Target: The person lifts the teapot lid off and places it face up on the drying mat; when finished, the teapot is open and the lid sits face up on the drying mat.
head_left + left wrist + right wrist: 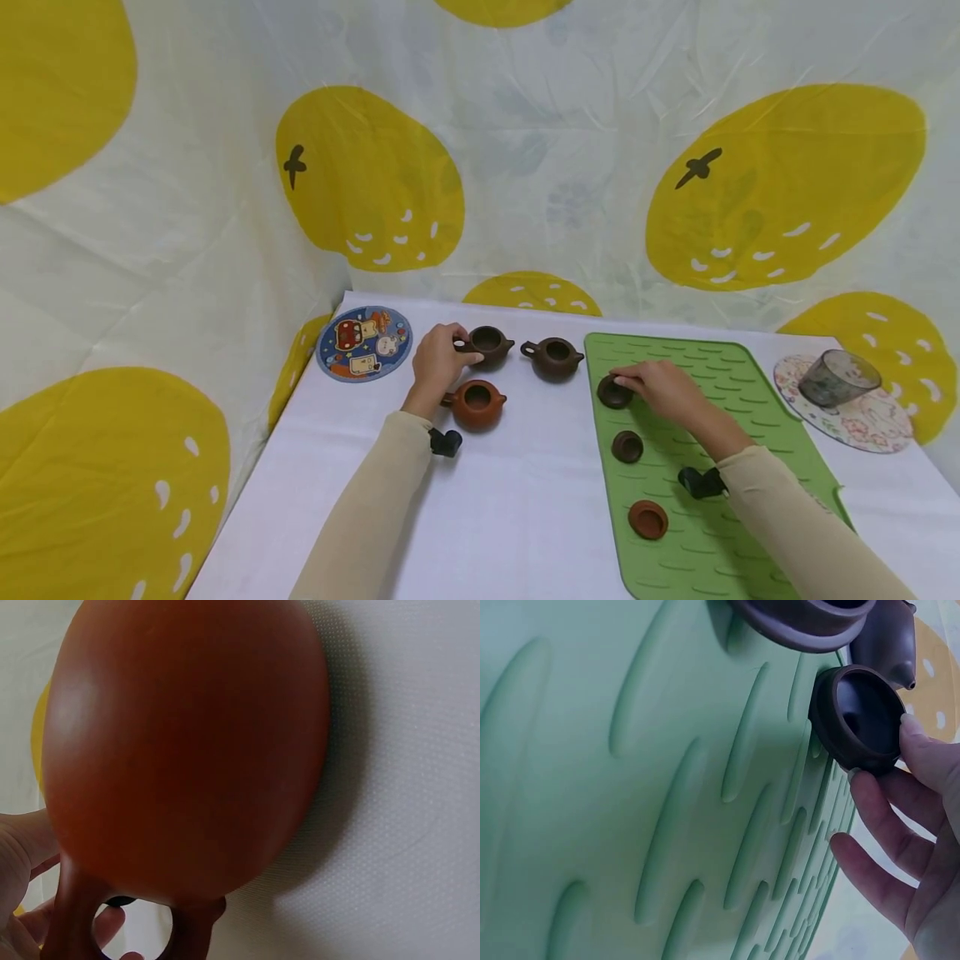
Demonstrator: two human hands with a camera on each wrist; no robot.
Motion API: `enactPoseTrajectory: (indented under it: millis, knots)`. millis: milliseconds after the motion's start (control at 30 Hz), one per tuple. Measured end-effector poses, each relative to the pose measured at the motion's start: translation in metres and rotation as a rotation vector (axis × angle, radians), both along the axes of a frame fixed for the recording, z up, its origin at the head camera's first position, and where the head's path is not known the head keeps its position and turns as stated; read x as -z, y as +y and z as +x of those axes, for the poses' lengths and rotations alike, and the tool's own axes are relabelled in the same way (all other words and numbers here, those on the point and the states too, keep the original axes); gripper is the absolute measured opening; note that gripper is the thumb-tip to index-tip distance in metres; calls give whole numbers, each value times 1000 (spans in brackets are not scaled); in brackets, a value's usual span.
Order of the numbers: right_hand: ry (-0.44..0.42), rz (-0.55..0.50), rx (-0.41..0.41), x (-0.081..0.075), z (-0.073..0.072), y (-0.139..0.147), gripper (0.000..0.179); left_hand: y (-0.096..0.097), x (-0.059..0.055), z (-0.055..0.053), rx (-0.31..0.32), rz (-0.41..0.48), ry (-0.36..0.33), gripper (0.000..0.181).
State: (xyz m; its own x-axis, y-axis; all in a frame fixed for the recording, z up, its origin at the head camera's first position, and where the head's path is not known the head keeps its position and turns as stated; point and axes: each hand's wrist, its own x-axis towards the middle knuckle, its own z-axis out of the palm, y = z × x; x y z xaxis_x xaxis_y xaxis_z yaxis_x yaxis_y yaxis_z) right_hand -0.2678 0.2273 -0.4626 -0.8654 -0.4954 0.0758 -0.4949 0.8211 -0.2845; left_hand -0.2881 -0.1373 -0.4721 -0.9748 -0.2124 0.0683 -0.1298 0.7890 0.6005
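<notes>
My left hand (437,360) is at the handle of a dark brown teapot (489,357), thumb and fingers pinching it. Just in front stands a reddish-brown teapot (480,414), lidless, which fills much of the left wrist view and partly hides that hand. A second dark brown teapot (553,367), also without a lid, is to the right. With thumb and fingertips my right hand (922,817) pinches the rim of a dark teapot lid (866,720), hollow side up, at the green mat's far left edge. Nearer lie a brown lid (627,447) and a reddish lid (648,520).
The green ridged mat (720,400) covers the right part of the white table (525,517). A round patterned coaster (365,343) lies at the far left. On the right, a grey glass (837,379) stands on a flowered mat (885,425). Fruit-print cloth hangs behind.
</notes>
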Motion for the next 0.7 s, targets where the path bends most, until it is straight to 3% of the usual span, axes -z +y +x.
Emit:
enactPoseTrajectory:
  millis: [333,567,700]
  knots:
    - [-22,44,-13,-3,-3,-3,30,-1,-5,2,23,-85,-32,36]
    - [-81,101,-23,-14,-1,-7,33,0,-12,10,96,-158,-90,40]
    - [-70,101,-12,-21,3,-11,42,-2,-20,18,128,-166,-116,47]
